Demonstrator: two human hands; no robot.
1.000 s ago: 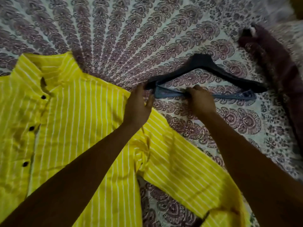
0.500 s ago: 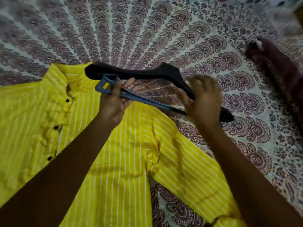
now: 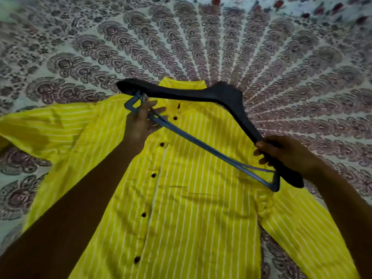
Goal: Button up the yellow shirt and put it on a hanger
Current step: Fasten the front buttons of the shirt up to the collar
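Head view: one yellow shirt (image 3: 191,198) flat on patterned bedsheet (image 3: 80,47), six dark buttons showing
Hanger: one black hanger (image 3: 227,97) above the collar
Left hand (image 3: 141,125): fingers loosely curled on its crossbar
Right hand (image 3: 281,154): clamped around its arm

Both bare forearms reach forward from the bottom corners, converging toward the middle. The left hand (image 3: 141,125) is raised with its back to the camera, wrist roughly straight, fingers curled in a loose pinch while a couple of fingertips splay out to the right. The right hand (image 3: 281,153) sits lower and farther right (well apart from the left), its wrist bent inward, fingers wrapped closed in a firm grasp with the knuckles pointing left.
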